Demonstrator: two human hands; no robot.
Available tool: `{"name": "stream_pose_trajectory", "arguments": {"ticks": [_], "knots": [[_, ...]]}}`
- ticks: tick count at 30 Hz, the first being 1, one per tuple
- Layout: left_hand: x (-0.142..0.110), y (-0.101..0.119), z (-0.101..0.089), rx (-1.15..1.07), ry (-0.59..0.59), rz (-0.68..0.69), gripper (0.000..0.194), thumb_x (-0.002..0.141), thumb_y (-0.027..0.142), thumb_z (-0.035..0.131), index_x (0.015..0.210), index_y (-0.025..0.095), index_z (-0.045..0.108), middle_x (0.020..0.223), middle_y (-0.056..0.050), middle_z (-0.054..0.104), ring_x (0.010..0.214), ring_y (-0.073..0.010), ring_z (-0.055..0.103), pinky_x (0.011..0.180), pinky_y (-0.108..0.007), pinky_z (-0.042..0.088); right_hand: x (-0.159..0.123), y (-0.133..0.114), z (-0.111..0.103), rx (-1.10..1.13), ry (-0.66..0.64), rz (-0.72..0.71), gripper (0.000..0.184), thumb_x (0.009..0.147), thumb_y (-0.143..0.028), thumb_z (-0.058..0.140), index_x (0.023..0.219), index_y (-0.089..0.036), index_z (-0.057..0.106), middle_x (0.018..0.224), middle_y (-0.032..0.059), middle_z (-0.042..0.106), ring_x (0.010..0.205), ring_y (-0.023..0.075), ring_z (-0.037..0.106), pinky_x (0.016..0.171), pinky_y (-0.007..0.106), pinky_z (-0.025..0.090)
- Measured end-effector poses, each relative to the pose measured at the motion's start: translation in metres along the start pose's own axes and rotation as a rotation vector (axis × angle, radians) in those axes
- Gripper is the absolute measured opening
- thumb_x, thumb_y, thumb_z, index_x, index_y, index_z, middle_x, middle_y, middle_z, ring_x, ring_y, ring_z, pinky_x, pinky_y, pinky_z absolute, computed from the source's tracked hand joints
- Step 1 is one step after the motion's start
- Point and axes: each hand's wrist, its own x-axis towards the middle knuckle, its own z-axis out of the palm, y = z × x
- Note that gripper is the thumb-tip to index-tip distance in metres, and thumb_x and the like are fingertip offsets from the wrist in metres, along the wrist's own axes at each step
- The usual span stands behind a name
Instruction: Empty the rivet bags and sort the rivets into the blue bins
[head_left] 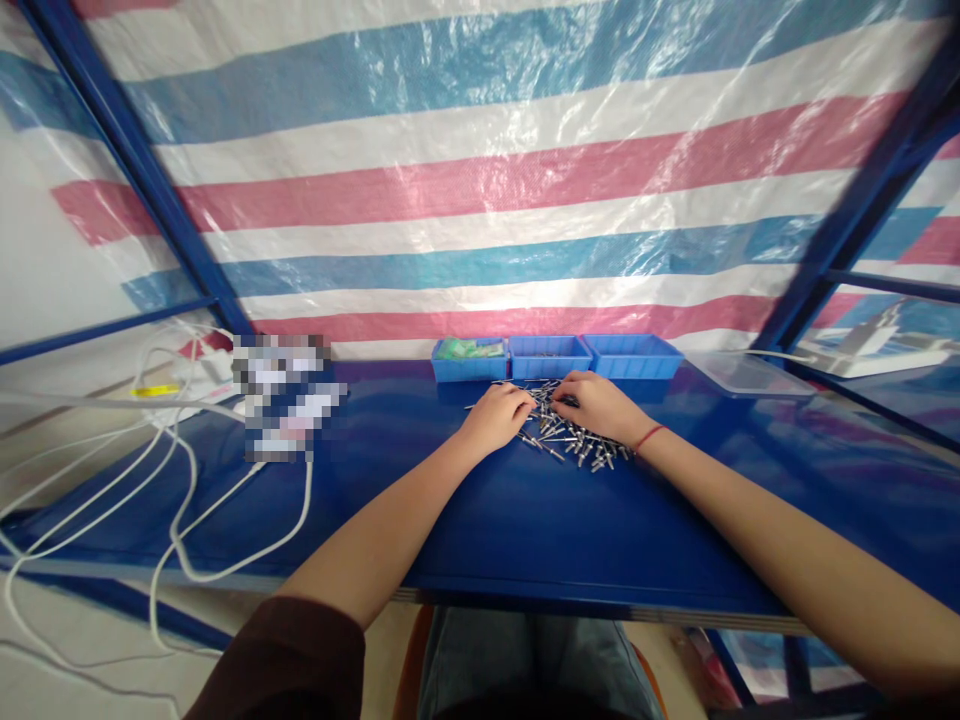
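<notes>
A loose pile of slim silver metal pins that look like pop rivets (570,440) lies on the blue table (555,530). My left hand (496,415) is at the pile's left side, thumb and fingers drawn together over the pins. From the right, my right hand (596,405) reaches in with curled fingers, its fingertips closed close to the pile's middle. Whatever either hand pinches is too small to make out. Just behind the hands stand three blue bins: the left bin (470,374) holds green-and-white packets, the middle bin (550,366) has some small metal pieces, and the right bin (634,358) shows no contents.
White cables (187,500) loop over the table's left side beside a blurred-out patch (289,395). At the back right lies a clear plastic lid (746,374), with a white power strip (874,350) beyond it. Blue frame posts (135,170) and a striped sheet enclose the back.
</notes>
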Motion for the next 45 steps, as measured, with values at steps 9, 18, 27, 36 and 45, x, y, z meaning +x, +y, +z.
{"name": "stream_pose_trajectory", "arguments": {"ticks": [9, 18, 27, 36, 45], "knots": [[0.0, -0.001, 0.001, -0.011, -0.01, 0.002, 0.021, 0.091, 0.019, 0.046, 0.094, 0.018, 0.067, 0.099, -0.005, 0.067, 0.098, -0.0183, 0.06, 0.094, -0.034, 0.043, 0.004, -0.001, 0.003, -0.085, -0.009, 0.073, 0.015, 0.084, -0.024, 0.054, 0.084, -0.014, 0.066, 0.09, 0.0109, 0.064, 0.083, 0.0195, 0.06, 0.079, 0.029, 0.043], [0.0, -0.001, 0.001, -0.017, -0.024, -0.003, 0.023, 0.091, 0.021, 0.045, 0.096, 0.019, 0.067, 0.102, -0.006, 0.067, 0.1, -0.0184, 0.059, 0.095, -0.035, 0.044, 0.003, -0.007, -0.001, -0.182, -0.073, 0.034, 0.027, 0.088, -0.02, 0.045, 0.08, -0.014, 0.07, 0.088, 0.0112, 0.065, 0.079, 0.0185, 0.062, 0.073, 0.027, 0.043], [-0.001, -0.002, 0.003, -0.023, -0.021, -0.001, 0.021, 0.09, 0.021, 0.047, 0.095, 0.02, 0.068, 0.102, -0.005, 0.066, 0.1, -0.0185, 0.059, 0.095, -0.035, 0.044, 0.004, -0.011, 0.0, -0.238, -0.037, 0.075, 0.025, 0.086, -0.022, 0.047, 0.081, -0.014, 0.069, 0.091, 0.0118, 0.066, 0.076, 0.0183, 0.062, 0.068, 0.026, 0.043], [-0.001, -0.001, 0.004, -0.011, -0.015, -0.004, 0.021, 0.09, 0.022, 0.048, 0.094, 0.02, 0.068, 0.102, -0.005, 0.066, 0.1, -0.0185, 0.058, 0.095, -0.034, 0.044, 0.005, -0.011, 0.0, -0.235, -0.028, 0.1, 0.023, 0.087, -0.022, 0.046, 0.081, -0.014, 0.067, 0.092, 0.0105, 0.065, 0.075, 0.0185, 0.062, 0.064, 0.027, 0.04], [-0.001, 0.008, -0.006, -0.045, 0.084, -0.04, 0.021, 0.089, 0.024, 0.049, 0.105, 0.02, 0.063, 0.106, -0.006, 0.063, 0.103, -0.0206, 0.057, 0.096, -0.038, 0.044, 0.0, -0.004, -0.025, -0.237, 0.045, 0.084, 0.013, 0.084, -0.015, 0.045, 0.086, -0.015, 0.058, 0.087, 0.0099, 0.063, 0.072, 0.0205, 0.06, 0.063, 0.03, 0.037]]}}
